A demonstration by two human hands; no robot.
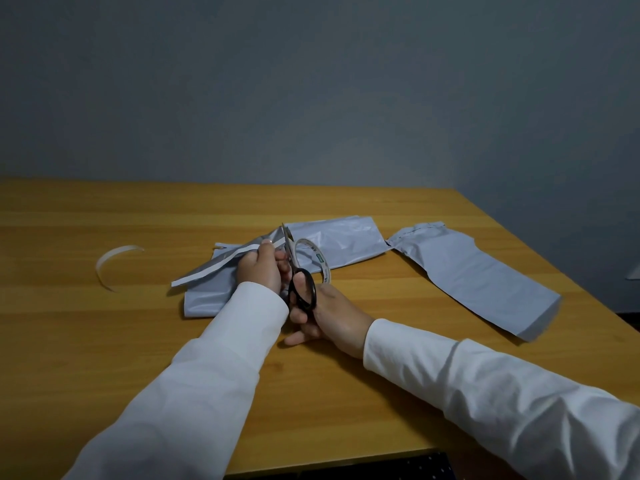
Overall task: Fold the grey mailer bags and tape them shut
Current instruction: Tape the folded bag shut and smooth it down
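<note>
Two grey mailer bags lie on the wooden worktop (104, 216): one mailer bag (332, 244) at centre, a second mailer bag (478, 271) to its right. A curled strip (116, 259) lies left. The left hand (258, 268) pinches a white tape strip (214, 268); the right hand (329, 317) grips black-handled scissors (299, 271), beside a tape roll (320, 259).

Your sleeves (214, 368) are plain white. The scissors (302, 289) in your right hand (332, 320) have black handles. Under your left hand (258, 268) lies a grey mailer bag (332, 240) with a white strip (214, 268). The table (104, 323) is honey-yellow wood grain, the wall (311, 81) blue-grey.
</note>
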